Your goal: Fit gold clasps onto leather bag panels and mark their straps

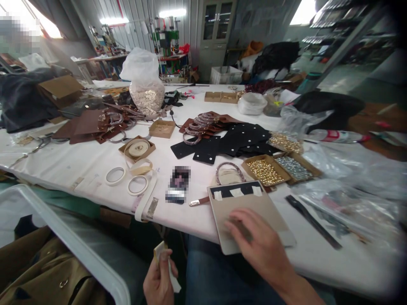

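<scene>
My left hand [159, 277] is low in front of the table edge, thumb and fingers pinched on a white strip [174, 281] with a yellowish edge. A beige bag panel [219, 220] lies near the table's front edge, with a black band and several pale tape pieces [237, 192] along its top. Over this panel is my right hand [254, 241], thumb and fingers apart and curved, with nothing visible in them. Whether its fingertips touch the panel is hard to tell. A round patterned handle [229, 166] and a brown strap [199, 202] stick out from behind the panel.
Tape rolls [137, 185] lie left of a pixelated phone-like item [178, 184]. Boxes of gold rivets [262, 170] and silver rivets [293, 166] stand behind the panel. Black straps [244, 140] lie farther back. A dark strip [313, 220] is at right; a plastic bin [92, 258] at left.
</scene>
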A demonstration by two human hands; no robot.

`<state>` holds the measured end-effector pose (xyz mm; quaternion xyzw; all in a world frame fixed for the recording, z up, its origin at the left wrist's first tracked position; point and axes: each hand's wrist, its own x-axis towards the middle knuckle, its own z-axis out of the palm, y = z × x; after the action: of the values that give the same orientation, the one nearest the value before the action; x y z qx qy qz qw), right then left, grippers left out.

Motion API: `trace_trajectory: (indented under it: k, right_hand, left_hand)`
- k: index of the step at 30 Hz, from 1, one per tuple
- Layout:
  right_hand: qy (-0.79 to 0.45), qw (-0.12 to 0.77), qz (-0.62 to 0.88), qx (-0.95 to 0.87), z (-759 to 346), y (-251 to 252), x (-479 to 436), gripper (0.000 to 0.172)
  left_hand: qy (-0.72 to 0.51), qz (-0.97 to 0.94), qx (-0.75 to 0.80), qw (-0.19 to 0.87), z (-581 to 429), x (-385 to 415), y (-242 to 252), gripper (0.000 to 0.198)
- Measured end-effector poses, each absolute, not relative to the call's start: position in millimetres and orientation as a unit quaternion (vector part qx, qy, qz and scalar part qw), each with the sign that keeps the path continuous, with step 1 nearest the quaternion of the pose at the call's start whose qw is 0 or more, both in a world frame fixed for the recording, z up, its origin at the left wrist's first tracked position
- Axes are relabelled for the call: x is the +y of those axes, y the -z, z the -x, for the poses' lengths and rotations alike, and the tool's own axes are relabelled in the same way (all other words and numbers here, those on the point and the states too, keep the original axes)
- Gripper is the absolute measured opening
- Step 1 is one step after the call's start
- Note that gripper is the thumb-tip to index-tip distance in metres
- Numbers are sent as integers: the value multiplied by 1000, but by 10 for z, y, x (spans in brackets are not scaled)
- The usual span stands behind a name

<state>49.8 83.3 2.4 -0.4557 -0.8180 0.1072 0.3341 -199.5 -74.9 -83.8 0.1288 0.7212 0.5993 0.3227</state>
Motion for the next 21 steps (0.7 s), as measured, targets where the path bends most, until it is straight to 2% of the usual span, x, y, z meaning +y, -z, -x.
trace_trajectory:
  k: [1,4,6,7,11,21]
  right_hand:
    - [-77,323,511,-793,-727,-17,937,23]
    - [-12,242,651,-720,-1347,44,1253,63]
    - [-35,192,710,-677,-1616,114,1440,81]
    - [-69,176,730,-657,-1698,152,1522,84]
    - [-187,154,752,-613,-1791,254,1766,82]
    - [-507,176,674,-508,-1921,133,1997,57]
  left_hand:
    - [-600,-139,717,325,1977,-727,821,69]
    - [-606,-178,700,335,1924,-616,766,62]
    - [-609,-202,681,352,1872,-500,720,58]
    - [-607,-216,672,365,1841,-433,696,56]
    - [-573,-299,647,404,1690,-158,616,55]
    - [-554,-344,607,454,1261,75,468,54]
